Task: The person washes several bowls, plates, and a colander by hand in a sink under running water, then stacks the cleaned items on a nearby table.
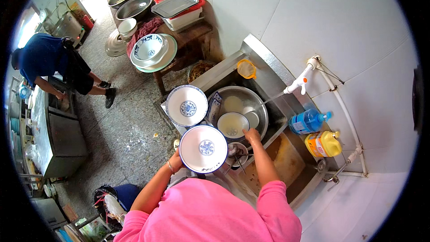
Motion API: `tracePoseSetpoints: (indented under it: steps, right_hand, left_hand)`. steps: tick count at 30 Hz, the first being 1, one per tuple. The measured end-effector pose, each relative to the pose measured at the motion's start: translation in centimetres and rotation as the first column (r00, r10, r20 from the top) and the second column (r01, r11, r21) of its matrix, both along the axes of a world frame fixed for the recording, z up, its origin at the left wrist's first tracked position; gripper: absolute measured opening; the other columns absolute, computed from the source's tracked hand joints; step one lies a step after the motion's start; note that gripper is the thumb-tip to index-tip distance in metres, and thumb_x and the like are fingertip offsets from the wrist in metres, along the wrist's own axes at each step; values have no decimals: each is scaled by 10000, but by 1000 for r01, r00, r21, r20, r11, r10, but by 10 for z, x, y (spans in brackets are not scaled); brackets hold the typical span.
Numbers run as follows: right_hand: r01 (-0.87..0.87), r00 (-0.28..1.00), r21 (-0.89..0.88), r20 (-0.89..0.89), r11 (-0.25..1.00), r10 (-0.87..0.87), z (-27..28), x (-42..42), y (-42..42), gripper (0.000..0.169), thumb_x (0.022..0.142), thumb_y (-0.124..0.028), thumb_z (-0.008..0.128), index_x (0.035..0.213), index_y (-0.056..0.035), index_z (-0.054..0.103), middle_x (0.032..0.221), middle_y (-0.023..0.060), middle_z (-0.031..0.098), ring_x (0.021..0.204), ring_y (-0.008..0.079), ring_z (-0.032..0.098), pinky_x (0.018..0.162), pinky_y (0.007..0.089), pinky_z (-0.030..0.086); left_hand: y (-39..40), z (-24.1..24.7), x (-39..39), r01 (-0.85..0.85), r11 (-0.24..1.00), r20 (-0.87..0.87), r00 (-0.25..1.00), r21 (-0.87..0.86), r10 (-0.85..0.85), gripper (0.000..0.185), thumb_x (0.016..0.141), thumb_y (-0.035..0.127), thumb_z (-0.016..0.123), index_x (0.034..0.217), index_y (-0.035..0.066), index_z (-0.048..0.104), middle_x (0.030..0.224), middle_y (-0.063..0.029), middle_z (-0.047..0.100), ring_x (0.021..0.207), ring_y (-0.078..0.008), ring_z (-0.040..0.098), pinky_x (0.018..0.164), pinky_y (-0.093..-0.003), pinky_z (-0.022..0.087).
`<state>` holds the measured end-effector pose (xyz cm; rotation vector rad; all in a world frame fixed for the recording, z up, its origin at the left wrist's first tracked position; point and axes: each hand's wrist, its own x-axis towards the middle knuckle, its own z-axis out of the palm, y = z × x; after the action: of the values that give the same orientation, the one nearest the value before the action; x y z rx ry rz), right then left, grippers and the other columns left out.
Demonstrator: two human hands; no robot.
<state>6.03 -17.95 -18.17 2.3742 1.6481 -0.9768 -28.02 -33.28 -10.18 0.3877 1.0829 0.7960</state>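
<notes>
My left hand (177, 161) grips the rim of a blue-and-white bowl (203, 149) held in front of my chest. With my right hand (252, 135) I hold the edge of another patterned bowl (233, 125), which sits low in a large steel basin (260, 102) in the sink. Water from a white plastic tap (297, 83) runs into the basin, where more dishes lie in the water. A further patterned bowl (186, 105) stands at the sink's left edge. Below the basin is a small bowl (238, 153) with dark utensils across it; its contents are partly hidden.
An orange-rimmed strainer (246, 69) lies on the sink's far ledge. A blue bottle (306, 121) and a yellow jug (324, 144) stand by the wall. Stacked bowls (149, 48) rest on a wooden table. A person (50, 60) bends over a counter at left; a bin (126, 195) stands behind.
</notes>
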Motion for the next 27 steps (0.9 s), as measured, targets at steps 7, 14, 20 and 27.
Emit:
tracePoseSetpoints:
  steps: [7,14,20,27]
  right_hand:
    - [103,985,-12,140,995,-101,-16,-15,12,305,673,-266,650,773,22,635,684,156,628,641,286,628,616,361,496]
    - [185,982,-86,46,979,-182,-38,4,60,203,747,-186,602,842,-9,632,897,179,608,825,332,590,637,416,487]
    - [118,983,118,130,986,-133,40,23,72,369,782,-172,554,1098,16,512,1011,175,572,863,314,581,666,415,509]
    - [215,970,452,4,866,-242,103,38,58,460,719,-60,535,1145,21,383,927,234,583,866,376,567,761,438,445]
  left_hand:
    - [-14,-19,-6,-80,996,18,997,-43,81,480,798,129,575,1248,132,405,1107,-87,547,932,-220,581,731,-369,513]
    - [-13,-28,-11,-55,996,11,998,-75,56,437,822,157,545,1235,100,414,1098,-101,551,929,-237,585,724,-385,517]
    - [-10,-12,-5,-77,993,3,997,-85,78,366,840,155,524,1185,52,463,1092,-103,558,939,-249,581,750,-400,508]
    - [-7,8,1,-40,999,39,998,-25,41,409,840,219,537,1217,98,434,1096,-100,553,929,-246,587,726,-400,521]
